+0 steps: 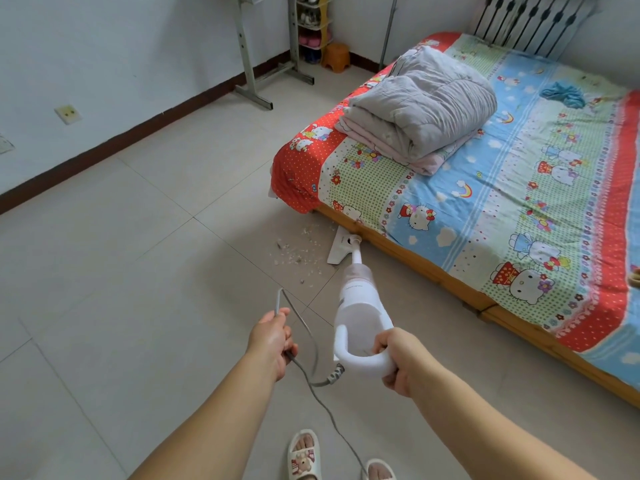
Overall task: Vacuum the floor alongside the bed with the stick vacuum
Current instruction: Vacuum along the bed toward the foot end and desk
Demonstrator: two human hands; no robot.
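My right hand [398,358] grips the loop handle of the white stick vacuum [360,306]. Its flat floor head [339,245] rests on the tiles against the wooden frame of the bed [433,268], close to the bed's corner. Scattered crumbs and debris [298,251] lie on the tile floor just left of the head. My left hand [272,336] holds a folded loop of the grey power cord [304,327], which runs from the handle's base down between my feet.
A folded grey quilt [422,105] lies on the cartoon-print sheet. A metal stand [252,81], a shoe rack [313,26] and an orange stool [336,57] stand at the far wall. My slippered feet [304,455] are at the bottom edge. Open tiles stretch left.
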